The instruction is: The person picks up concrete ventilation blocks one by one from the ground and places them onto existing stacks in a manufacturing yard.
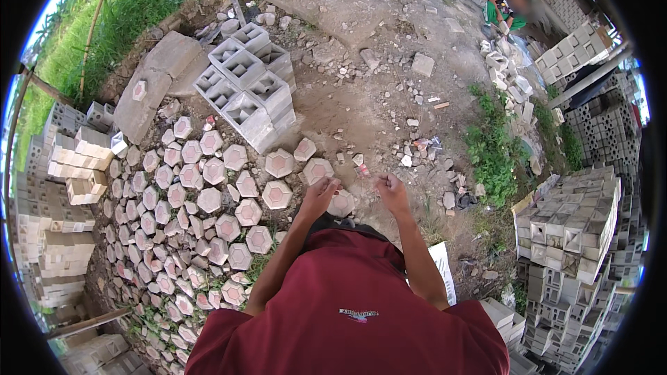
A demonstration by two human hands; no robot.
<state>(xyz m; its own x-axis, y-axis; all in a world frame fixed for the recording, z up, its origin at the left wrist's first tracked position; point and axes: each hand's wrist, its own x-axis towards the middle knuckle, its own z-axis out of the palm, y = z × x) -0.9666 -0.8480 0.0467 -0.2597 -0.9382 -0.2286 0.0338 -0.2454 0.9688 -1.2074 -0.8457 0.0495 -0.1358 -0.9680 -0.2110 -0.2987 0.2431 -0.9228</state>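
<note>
In front of my maroon shirt, my left hand point(323, 192) is closed, its fingers curled inward above a hexagonal paving block point(341, 203). Level with it to the right, my right hand point(391, 191) has its fingers drawn together over the bare dirt. Whatever either hand may hold is hidden or too small to make out. The hands are apart from each other. Another hexagonal paver point(318, 171), with a pinkish centre, lies just beyond my left hand. A small reddish scrap point(363, 170) is on the ground between and beyond the hands.
Many hexagonal pavers point(210, 142) cover the ground at left. Beyond them stands a cluster of hollow concrete blocks point(244, 83), near a broken slab point(156, 73). Block stacks line the left point(69, 201) and right point(566, 229). Rubble and weeds point(490, 153) lie rightward; a person point(507, 10) crouches far right.
</note>
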